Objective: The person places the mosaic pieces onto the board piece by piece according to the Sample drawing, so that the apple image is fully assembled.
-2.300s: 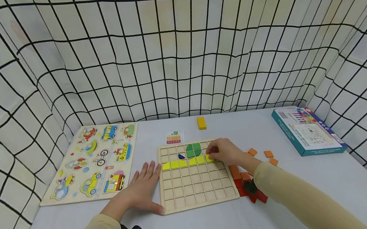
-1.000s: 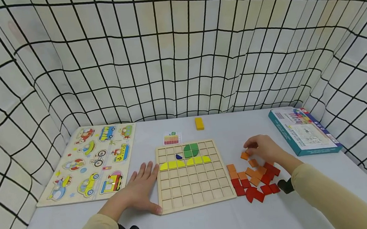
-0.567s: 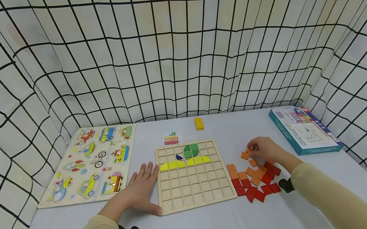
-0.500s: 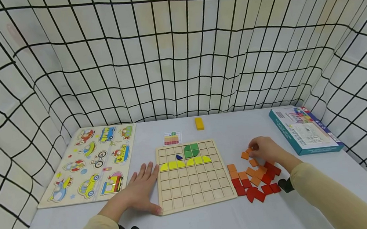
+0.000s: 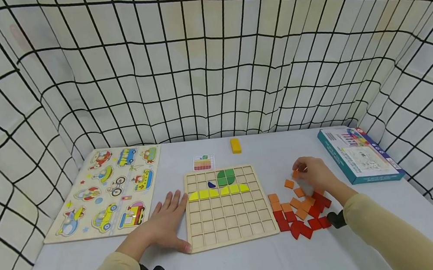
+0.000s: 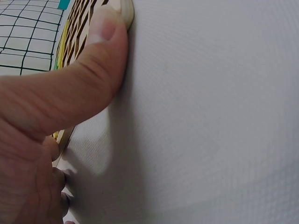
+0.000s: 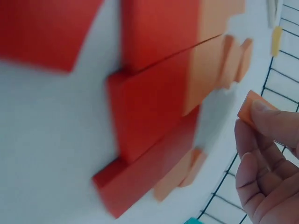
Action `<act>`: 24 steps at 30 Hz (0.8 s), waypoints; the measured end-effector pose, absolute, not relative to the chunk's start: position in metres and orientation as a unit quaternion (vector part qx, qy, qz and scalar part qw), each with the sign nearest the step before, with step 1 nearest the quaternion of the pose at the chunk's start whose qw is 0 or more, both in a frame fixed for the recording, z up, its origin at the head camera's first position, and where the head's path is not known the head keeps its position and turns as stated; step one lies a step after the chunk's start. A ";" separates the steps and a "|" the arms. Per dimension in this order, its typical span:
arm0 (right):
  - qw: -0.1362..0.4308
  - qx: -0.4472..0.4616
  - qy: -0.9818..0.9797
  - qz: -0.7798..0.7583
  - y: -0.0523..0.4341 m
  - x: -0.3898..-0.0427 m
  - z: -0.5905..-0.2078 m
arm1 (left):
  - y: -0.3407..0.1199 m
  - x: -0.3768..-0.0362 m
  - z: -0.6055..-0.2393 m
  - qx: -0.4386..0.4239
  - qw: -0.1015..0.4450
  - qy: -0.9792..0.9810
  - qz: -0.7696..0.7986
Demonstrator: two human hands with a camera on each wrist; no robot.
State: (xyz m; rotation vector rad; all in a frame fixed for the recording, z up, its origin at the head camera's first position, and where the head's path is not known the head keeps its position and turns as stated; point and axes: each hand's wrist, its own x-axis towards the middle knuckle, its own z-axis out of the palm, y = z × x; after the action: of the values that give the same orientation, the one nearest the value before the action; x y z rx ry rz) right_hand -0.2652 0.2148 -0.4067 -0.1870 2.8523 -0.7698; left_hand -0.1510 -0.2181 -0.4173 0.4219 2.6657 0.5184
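Observation:
My right hand (image 5: 312, 173) is to the right of the grid board, pinching an orange square tile (image 7: 249, 108) between thumb and fingers. The tile shows tilted on edge in the right wrist view. On the wooden grid board (image 5: 231, 229) lie green quarter-round pieces (image 5: 226, 177), a row of yellow rounded pieces (image 5: 233, 189) and a small dark blue piece (image 5: 211, 184). My left hand (image 5: 168, 224) rests with spread fingers at the board's left edge. Its thumb (image 6: 103, 51) presses the near left corner.
Loose orange tiles (image 5: 289, 184) and red tiles (image 5: 306, 231) lie right of the board. Behind it are a small pattern card (image 5: 203, 162) and a yellow block (image 5: 235, 146). A vehicle puzzle board (image 5: 102, 193) lies left, a teal-edged box (image 5: 363, 155) right. Black netting (image 5: 210, 70) encloses the table.
My right hand has left the yellow row on the board, moved right to the orange tiles, and picked one up. My left hand has stayed at the board's left edge.

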 end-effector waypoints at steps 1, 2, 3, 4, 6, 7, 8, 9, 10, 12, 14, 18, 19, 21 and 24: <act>0.082 -0.070 0.959 -0.262 0.212 -0.265 -0.405 | -0.218 -0.151 -0.417 0.151 0.195 0.951 0.185; 0.076 -0.078 0.959 -0.263 0.208 -0.264 -0.404 | -0.218 -0.151 -0.416 0.150 0.196 0.951 0.185; 0.072 -0.086 0.958 -0.262 0.203 -0.263 -0.402 | -0.218 -0.151 -0.415 0.150 0.196 0.951 0.186; 0.070 -0.092 0.957 -0.265 0.198 -0.262 -0.401 | -0.218 -0.151 -0.415 0.151 0.196 0.951 0.187; 0.071 -0.102 0.954 -0.273 0.186 -0.259 -0.400 | -0.218 -0.151 -0.414 0.151 0.197 0.950 0.188; 0.074 -0.108 0.952 -0.278 0.180 -0.258 -0.400 | -0.218 -0.151 -0.414 0.151 0.198 0.950 0.188; 0.076 -0.115 0.949 -0.283 0.174 -0.256 -0.400 | -0.218 -0.150 -0.414 0.152 0.198 0.950 0.188; 0.079 -0.126 0.946 -0.288 0.168 -0.254 -0.400 | -0.218 -0.151 -0.415 0.152 0.198 0.950 0.188; 0.084 -0.134 0.943 -0.294 0.162 -0.253 -0.400 | -0.218 -0.151 -0.415 0.152 0.199 0.950 0.188; 0.091 -0.156 0.936 -0.302 0.151 -0.249 -0.400 | -0.218 -0.151 -0.416 0.153 0.198 0.950 0.187; 0.094 -0.182 0.929 -0.309 0.141 -0.246 -0.401 | -0.218 -0.150 -0.416 0.155 0.196 0.950 0.187; 0.103 -0.220 0.915 -0.323 0.124 -0.243 -0.404 | -0.218 -0.150 -0.415 0.155 0.194 0.951 0.187; 0.105 -0.227 0.913 -0.323 0.120 -0.242 -0.404 | -0.218 -0.150 -0.415 0.155 0.194 0.951 0.186; 0.112 -0.231 0.912 -0.321 0.114 -0.242 -0.406 | -0.218 -0.150 -0.414 0.153 0.195 0.951 0.186; 0.123 -0.238 0.911 -0.314 0.108 -0.241 -0.408 | -0.217 -0.151 -0.414 0.154 0.195 0.951 0.185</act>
State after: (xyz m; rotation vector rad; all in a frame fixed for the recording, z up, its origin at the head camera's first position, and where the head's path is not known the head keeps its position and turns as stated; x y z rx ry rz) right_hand -0.2408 0.1077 -0.4080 -0.6937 2.6574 -0.9159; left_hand -0.1506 -0.2174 -0.4144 0.4317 2.6651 0.5172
